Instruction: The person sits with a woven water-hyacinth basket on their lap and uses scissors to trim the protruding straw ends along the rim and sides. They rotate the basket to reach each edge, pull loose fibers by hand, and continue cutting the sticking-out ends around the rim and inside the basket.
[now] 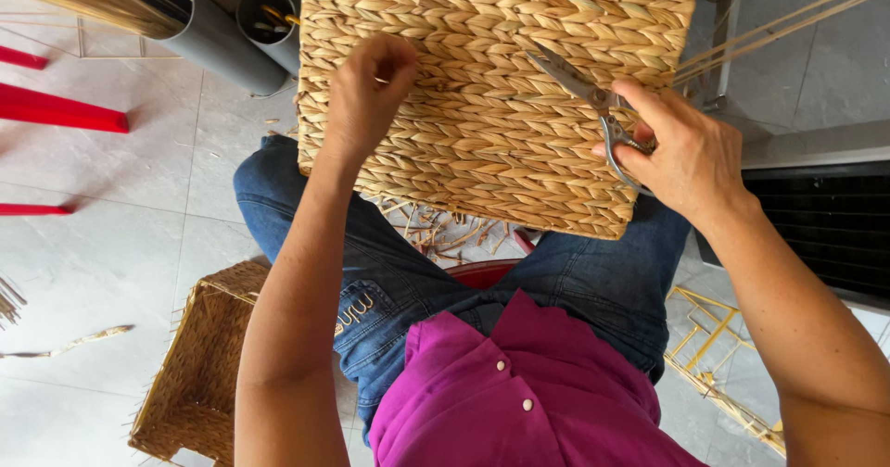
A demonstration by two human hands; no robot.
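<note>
A large woven straw basket [482,106] rests upside down on my lap, its plaited bottom facing me. My left hand [366,96] presses on its left part with fingers curled, pinching at the weave. My right hand [677,147] grips metal scissors [584,92] over the basket's right side, with the blades closed and pointing up-left across the weave. I sit in blue jeans and a magenta shirt.
A second woven basket [199,365] stands on the tiled floor at my lower left. Grey tubes [218,31] holding straw stand at the top left, beside red bars [56,106]. Yellow wire frames [714,356] lie at the right. Straw clippings [445,231] litter the floor under the basket.
</note>
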